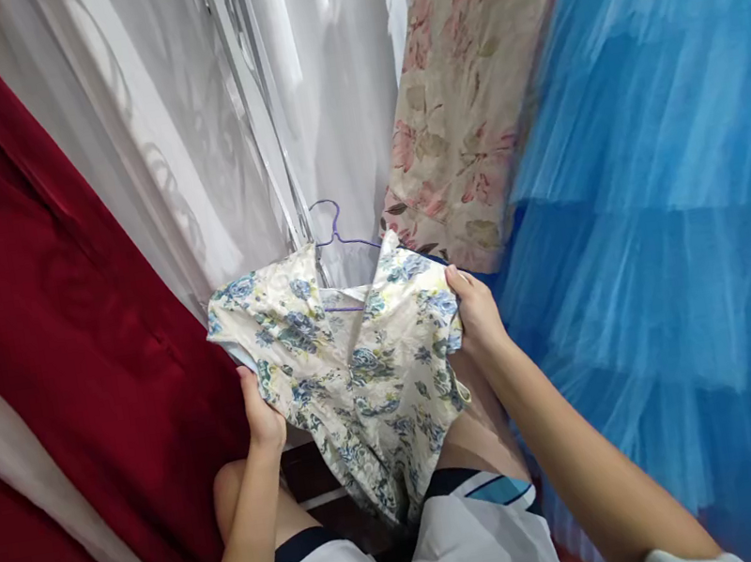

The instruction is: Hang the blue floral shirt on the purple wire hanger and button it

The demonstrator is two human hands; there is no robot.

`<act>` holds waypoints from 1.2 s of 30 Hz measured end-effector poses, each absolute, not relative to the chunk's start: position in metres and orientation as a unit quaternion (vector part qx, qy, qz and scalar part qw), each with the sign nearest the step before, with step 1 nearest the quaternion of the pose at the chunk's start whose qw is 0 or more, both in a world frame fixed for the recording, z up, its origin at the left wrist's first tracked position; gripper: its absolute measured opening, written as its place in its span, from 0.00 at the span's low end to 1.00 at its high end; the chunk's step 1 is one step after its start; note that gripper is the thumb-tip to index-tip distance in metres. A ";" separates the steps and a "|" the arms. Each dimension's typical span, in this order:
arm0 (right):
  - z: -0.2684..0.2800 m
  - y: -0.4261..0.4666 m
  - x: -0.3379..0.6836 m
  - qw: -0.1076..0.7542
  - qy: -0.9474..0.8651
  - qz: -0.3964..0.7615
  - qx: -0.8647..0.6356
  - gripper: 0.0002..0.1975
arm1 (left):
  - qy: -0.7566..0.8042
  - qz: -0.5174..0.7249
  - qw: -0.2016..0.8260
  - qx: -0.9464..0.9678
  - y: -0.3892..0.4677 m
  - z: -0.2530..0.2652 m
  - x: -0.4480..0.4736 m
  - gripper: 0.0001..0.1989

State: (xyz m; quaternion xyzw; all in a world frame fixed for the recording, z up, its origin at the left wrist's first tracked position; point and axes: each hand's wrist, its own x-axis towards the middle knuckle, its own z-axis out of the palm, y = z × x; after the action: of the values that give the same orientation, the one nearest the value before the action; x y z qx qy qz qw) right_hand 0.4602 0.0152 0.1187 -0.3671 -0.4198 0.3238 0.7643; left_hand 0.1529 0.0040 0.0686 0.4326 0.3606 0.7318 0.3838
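Observation:
A cream dress with blue and yellow flowers (390, 374) is held up in front of my lap, on a thin purple hanger (336, 225) whose hook rises above the V-shaped neckline. My left hand (262, 413) is closed on the dress's side below the left sleeve, thumb in front and the other fingers hidden behind the cloth. Higher up, my right hand (477, 308) pinches the right sleeve edge near the hanger's end. The lower part of the dress hangs down between my knees.
Dark red cloth (79, 299) hangs close on the left. Behind the dress are white drapes (335, 116) with pale ribbons (258, 100). A beige floral fabric (457, 125) and layered blue tulle (659, 227) hang to the right. My legs in white shorts (474, 541) are below.

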 end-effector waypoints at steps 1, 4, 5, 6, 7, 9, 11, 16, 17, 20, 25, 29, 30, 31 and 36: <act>0.122 0.018 0.456 0.756 -0.433 0.323 -0.369 0.23 | 0.360 0.745 0.367 0.425 0.005 0.062 0.150 0.28; 0.126 0.019 0.452 0.743 -0.455 0.325 -0.369 0.22 | 0.382 0.767 0.295 0.423 0.003 0.042 0.144 0.18; 0.126 0.019 0.454 0.738 -0.458 0.330 -0.369 0.22 | 0.393 0.768 0.279 0.421 0.001 0.035 0.143 0.16; 0.126 0.018 0.457 0.731 -0.461 0.340 -0.371 0.22 | 0.405 0.768 0.271 0.415 -0.002 0.029 0.142 0.16; 0.125 0.017 0.460 0.720 -0.466 0.355 -0.373 0.22 | 0.416 0.764 0.272 0.411 -0.006 0.022 0.142 0.15; 0.122 0.012 0.464 0.695 -0.478 0.382 -0.378 0.22 | 0.431 0.754 0.289 0.403 -0.016 0.008 0.144 0.15; 0.113 0.001 0.461 0.703 -0.483 0.352 -0.387 0.21 | 0.438 0.749 0.303 0.393 -0.028 -0.002 0.148 0.16; 0.055 -0.045 0.425 0.821 -0.339 0.022 -0.460 0.15 | 0.482 0.730 0.301 0.380 -0.052 -0.011 0.155 0.18; 0.041 -0.053 0.418 0.815 -0.339 0.034 -0.469 0.12 | 0.486 0.725 0.303 0.383 -0.053 -0.011 0.156 0.18; 0.014 -0.060 0.397 0.642 -0.555 0.267 -0.457 0.15 | 0.488 0.716 0.310 0.390 -0.054 -0.012 0.157 0.18; 0.010 -0.049 0.363 0.453 -0.666 0.398 -0.439 0.16 | 0.488 0.735 0.283 0.376 -0.057 -0.016 0.168 0.18; 0.011 -0.047 0.352 0.491 -0.625 0.394 -0.462 0.15 | 0.500 0.733 0.232 0.399 -0.064 -0.010 0.176 0.16; 0.010 -0.048 0.354 0.495 -0.616 0.402 -0.463 0.15 | 0.501 0.743 0.182 0.404 -0.065 -0.008 0.178 0.16; 0.009 -0.048 0.356 0.495 -0.609 0.412 -0.463 0.14 | 0.497 0.758 0.117 0.405 -0.066 -0.007 0.179 0.19; 0.008 -0.052 0.364 0.470 -0.602 0.458 -0.454 0.11 | 0.460 0.716 -0.045 0.524 -0.066 -0.019 0.200 0.26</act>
State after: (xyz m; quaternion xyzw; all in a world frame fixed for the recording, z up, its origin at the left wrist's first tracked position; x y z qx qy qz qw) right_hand 0.3639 -0.0524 0.0081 -0.4544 -0.6025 0.4578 0.4700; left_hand 0.1999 -0.0656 -0.0195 0.5238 0.4597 0.7157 -0.0452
